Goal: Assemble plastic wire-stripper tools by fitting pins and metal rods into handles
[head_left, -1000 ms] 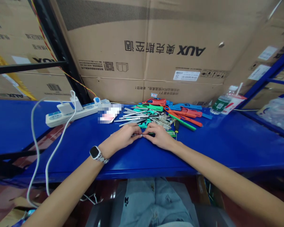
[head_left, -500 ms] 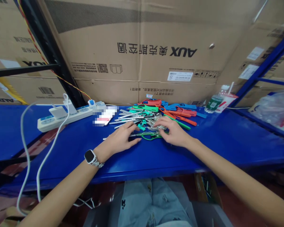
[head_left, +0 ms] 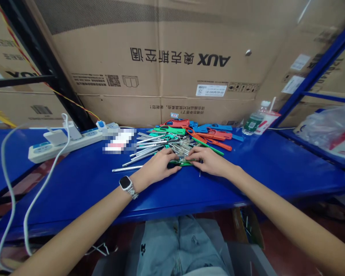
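Note:
Low over the front of a pile of lighter parts, my left hand [head_left: 160,168] curls around a green lighter handle [head_left: 186,164], which it mostly covers. A long metal tube [head_left: 127,168] sticks out to the left from under that hand. My right hand [head_left: 209,161] is closed in a pinch at the handle's right side; what its fingertips hold is too small to make out. Just behind the hands lie small clear parts with thin wires [head_left: 184,146]. Several loose metal tubes [head_left: 149,145] are heaped to the left of these.
Red handles [head_left: 176,123], blue handles [head_left: 211,127] and a green handle [head_left: 175,130] lie at the back. A white power strip [head_left: 37,154] with cables is on the left. A water bottle [head_left: 251,124] and a cup [head_left: 266,122] stand right. Cardboard [head_left: 109,103] backs the blue table [head_left: 261,176].
Both hands have closed from spread fingers and come together at the green handle. My left hand has moved right, uncovering more metal tubes. The camera view has shifted slightly.

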